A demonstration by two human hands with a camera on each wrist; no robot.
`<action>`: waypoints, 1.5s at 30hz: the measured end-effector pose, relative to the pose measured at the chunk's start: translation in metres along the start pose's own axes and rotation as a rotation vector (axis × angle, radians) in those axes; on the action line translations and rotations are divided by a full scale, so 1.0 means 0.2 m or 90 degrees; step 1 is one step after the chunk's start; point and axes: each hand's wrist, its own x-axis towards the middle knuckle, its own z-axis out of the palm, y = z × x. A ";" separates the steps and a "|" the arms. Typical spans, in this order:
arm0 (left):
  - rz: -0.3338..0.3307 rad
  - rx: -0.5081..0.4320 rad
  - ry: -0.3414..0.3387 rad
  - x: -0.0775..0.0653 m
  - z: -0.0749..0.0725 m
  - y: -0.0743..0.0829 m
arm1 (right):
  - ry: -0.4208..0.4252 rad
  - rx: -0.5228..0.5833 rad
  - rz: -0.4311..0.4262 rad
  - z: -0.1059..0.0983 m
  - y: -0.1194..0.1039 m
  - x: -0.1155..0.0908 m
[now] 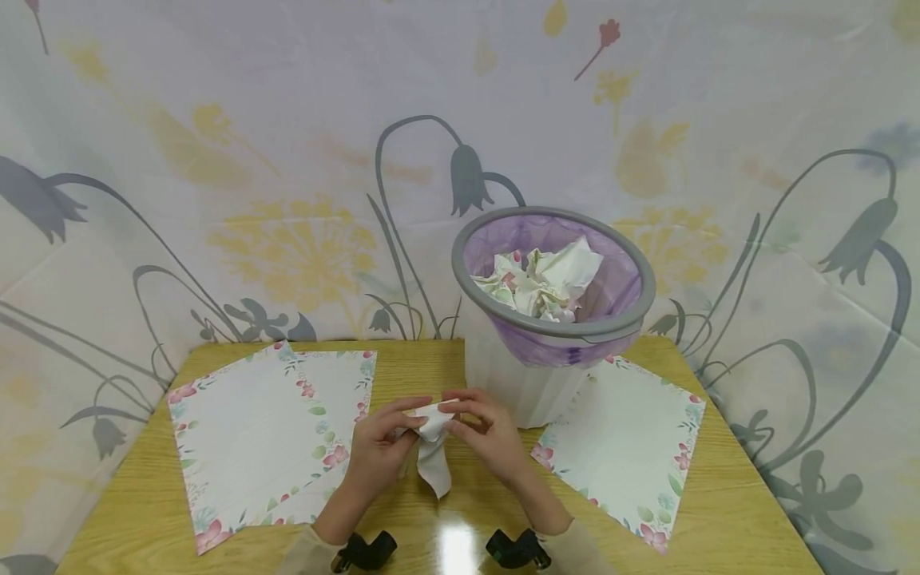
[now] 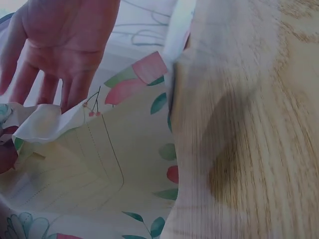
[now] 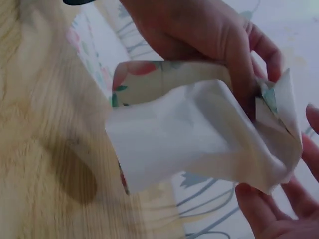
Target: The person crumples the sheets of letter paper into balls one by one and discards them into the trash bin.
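Note:
A crumpled strip of white floral-print paper hangs between the two hands above the table. My left hand pinches its upper left part between thumb and fingers. From the other side, my right hand pinches the upper right part, its fingertips close to the left ones. In the right wrist view the paper shows a plain white side folded over a floral-edged one. The left wrist view shows the paper's printed border at close range.
Behind the right hand stands a white bin with a grey rim and purple liner, holding crumpled floral paper. Flat floral sheets lie on the left, overlapping. Another flat sheet lies at right, partly behind the bin. A patterned curtain hangs behind the wooden table.

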 end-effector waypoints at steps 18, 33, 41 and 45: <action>0.048 0.052 -0.006 0.04 0.03 0.04 | 0.052 0.149 0.165 0.04 -0.07 0.00; -0.083 0.001 -0.128 0.04 -0.01 0.07 | 0.100 0.218 0.225 0.02 -0.07 0.01; -0.162 -0.097 -0.134 0.01 -0.04 0.09 | 0.132 0.126 0.225 0.03 -0.07 0.00; -0.207 -0.092 -0.113 0.02 -0.07 0.10 | 0.144 0.070 0.198 0.03 -0.07 0.00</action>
